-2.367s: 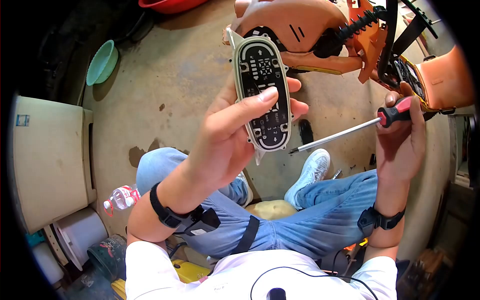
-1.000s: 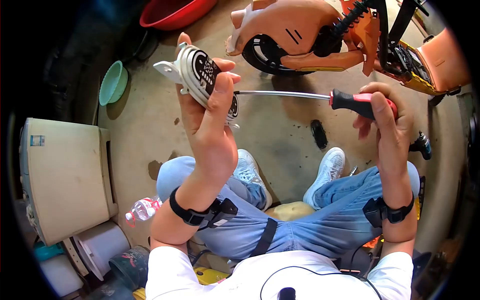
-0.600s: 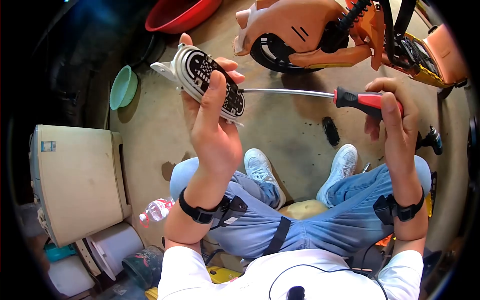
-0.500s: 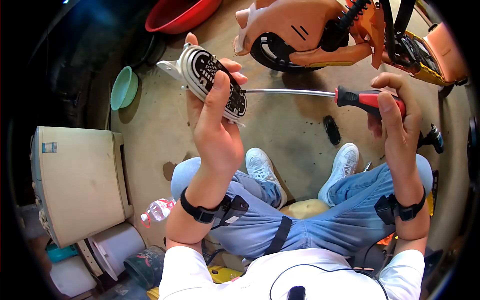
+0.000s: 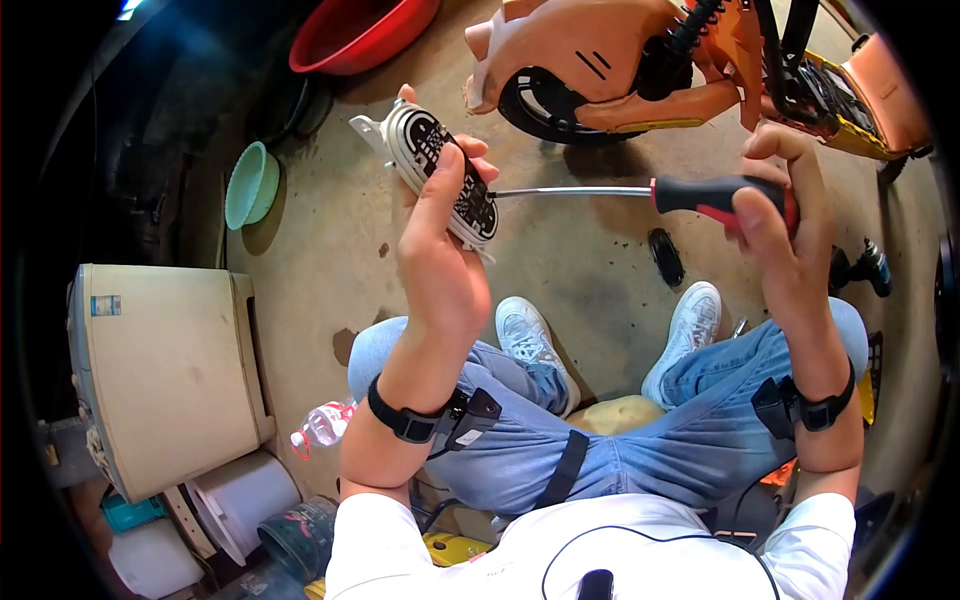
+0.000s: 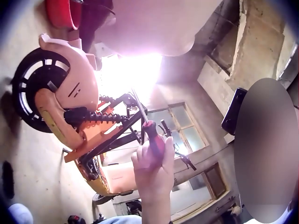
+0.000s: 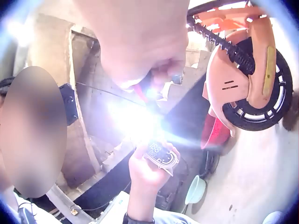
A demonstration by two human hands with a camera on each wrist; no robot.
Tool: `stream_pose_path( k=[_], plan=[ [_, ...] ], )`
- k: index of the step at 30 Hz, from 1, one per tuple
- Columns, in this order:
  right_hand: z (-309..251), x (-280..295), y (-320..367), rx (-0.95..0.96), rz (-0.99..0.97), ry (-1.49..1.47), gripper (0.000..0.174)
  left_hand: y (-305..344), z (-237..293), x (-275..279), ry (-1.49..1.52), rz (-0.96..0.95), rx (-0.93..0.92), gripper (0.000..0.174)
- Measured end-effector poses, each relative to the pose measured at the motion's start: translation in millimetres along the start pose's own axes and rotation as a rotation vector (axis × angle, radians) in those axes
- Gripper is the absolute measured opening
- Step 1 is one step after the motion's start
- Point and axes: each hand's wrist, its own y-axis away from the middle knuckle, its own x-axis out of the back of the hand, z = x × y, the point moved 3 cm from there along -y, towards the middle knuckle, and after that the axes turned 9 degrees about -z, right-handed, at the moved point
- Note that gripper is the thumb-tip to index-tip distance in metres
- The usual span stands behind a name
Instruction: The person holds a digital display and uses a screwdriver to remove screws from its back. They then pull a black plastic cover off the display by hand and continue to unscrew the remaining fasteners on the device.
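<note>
An oval scooter display panel point(image 5: 478, 212), black-faced with a white rim, stands tilted in my left hand point(image 5: 440, 265). The thumb lies across its face and the fingers support it from behind. My right hand point(image 5: 795, 235) grips the black-and-red handle of a screwdriver point(image 5: 575, 191). Its shaft runs level to the left, the tip right at the panel's lower right part. In the right wrist view, glare beside the panel point(image 7: 161, 152) hides the tip. The left wrist view shows the screwdriver handle point(image 6: 154, 137) in the right hand.
An orange scooter point(image 5: 590, 65) with a black wheel stands ahead. A red basin point(image 5: 350, 40) and a green basin point(image 5: 252, 186) are to the left. A cream cabinet point(image 5: 165, 370) lies left of the knees, with a plastic bottle point(image 5: 325, 424) nearby. A power drill point(image 5: 868, 268) is at right.
The screwdriver, earlier apart and pointing down-left, now meets the panel. The left hand has tilted the panel. Since half a second ago the screwdriver handle has turned, its red side moving lower.
</note>
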Motion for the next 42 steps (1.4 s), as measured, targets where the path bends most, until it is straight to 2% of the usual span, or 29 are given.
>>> stream_pose_path(
  k=[1,3,4,6,7,9,10,12,13,15,16,18,19,21,22,24,28,30,32,34,38,40,41,42],
  plan=[
    [8,-3,-4,0.0,0.002,0.0,0.039,0,1,-1,0.0,-0.001,0.001,0.061],
    [14,-6,-12,0.417,0.082,0.083,0.039,0,3,-1,0.042,0.019,0.007,0.06],
    [13,-5,-10,0.416,0.084,0.084,0.039,0,3,-1,0.043,0.018,0.007,0.06],
    [12,-3,-8,0.255,0.029,-0.002,0.038,0,3,-1,0.018,0.018,0.021,0.058],
    [3,1,-6,0.254,0.029,-0.002,0.038,0,2,-1,0.018,0.018,0.021,0.058],
    [2,7,-2,-0.231,-0.054,-0.089,0.042,2,-2,-2,0.048,0.006,0.069,0.058],
    [5,5,-2,-0.232,-0.053,-0.09,0.042,2,-3,-2,0.047,0.005,0.071,0.058],
    [6,1,-4,0.16,0.053,0.116,0.042,1,-2,-1,0.024,0.024,0.08,0.057],
    [11,-4,-7,0.16,0.054,0.116,0.042,0,-2,0,0.024,0.023,0.08,0.057],
    [13,-12,-11,0.357,0.122,-0.043,0.042,0,-2,2,0.074,0.072,0.13,0.056],
    [10,-7,-9,0.358,0.122,-0.042,0.042,0,-2,2,0.074,0.072,0.13,0.056],
    [6,4,-5,0.05,0.0,0.065,0.038,1,-4,1,0.054,0.052,0.123,0.055],
    [3,5,-5,0.05,0.0,0.064,0.038,1,-4,2,0.053,0.052,0.123,0.055],
    [8,5,-4,-0.22,-0.051,-0.075,0.041,1,-5,2,0.044,0.065,0.137,0.055],
    [14,3,-7,-0.22,-0.05,-0.075,0.041,1,-5,3,0.044,0.065,0.137,0.055],
    [16,-2,-13,0.336,0.056,0.076,0.039,0,-5,4,0.062,0.117,0.174,0.056],
    [7,-1,-11,0.351,0.077,0.027,0.036,0,-4,2,0.025,0.078,0.146,0.056],
    [7,5,-7,-0.207,-0.088,-0.132,0.036,0,-6,3,0.037,0.067,0.17,0.055],
    [12,0,-9,-0.185,-0.064,-0.109,0.037,0,-7,3,0.032,0.073,0.166,0.055],
    [13,-5,-14,0.229,0.103,-0.008,0.034,-1,-7,4,0.027,0.08,0.159,0.055],
    [5,-2,-12,0.188,0.04,-0.139,0.033,-2,-9,6,0.049,0.097,0.199,0.056],
    [8,5,-9,-0.264,-0.114,-0.121,0.039,-2,-10,6,0.047,0.083,0.2,0.056],
    [11,4,-9,-0.265,-0.111,-0.121,0.039,-2,-10,6,0.046,0.099,0.203,0.055],
    [12,2,-10,-0.106,-0.079,-0.084,0.039,-2,-10,7,0.045,0.117,0.206,0.054]
  ],
)
